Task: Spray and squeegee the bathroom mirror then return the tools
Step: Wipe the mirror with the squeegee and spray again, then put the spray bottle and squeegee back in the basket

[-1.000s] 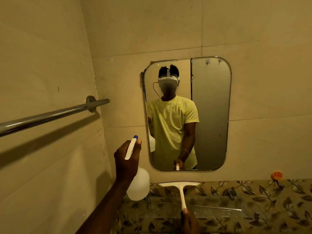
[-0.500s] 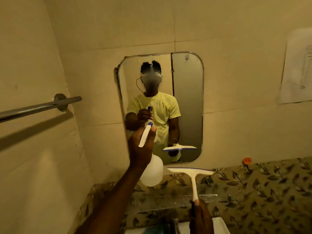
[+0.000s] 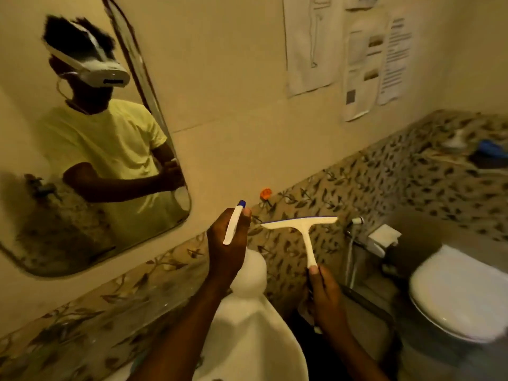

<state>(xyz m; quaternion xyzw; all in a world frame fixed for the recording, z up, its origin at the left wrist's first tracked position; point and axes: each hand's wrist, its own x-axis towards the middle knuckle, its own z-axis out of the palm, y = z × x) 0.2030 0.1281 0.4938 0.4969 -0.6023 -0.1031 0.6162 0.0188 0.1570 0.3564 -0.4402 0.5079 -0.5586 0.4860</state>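
Left hand (image 3: pixel 226 243) up, fingers clamped on the spray bottle (image 3: pixel 248 273); right hand (image 3: pixel 325 292) fingers wrapped tight around the squeegee (image 3: pixel 302 229) handle, blade level, both well right of the mirror (image 3: pixel 90 149), above the sink (image 3: pixel 255 339).

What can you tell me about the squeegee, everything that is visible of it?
The squeegee is T-shaped and looks like white plastic, with a thin dark blue strip along the top edge of its blade. The wide blade is at the top and tilts a little, its left end lower. A narrow handle runs down from the middle to the right hand, which grips its lower end. It is held up in the air in front of the leaf-patterned tiles, to the right of the mirror, and does not touch the glass.
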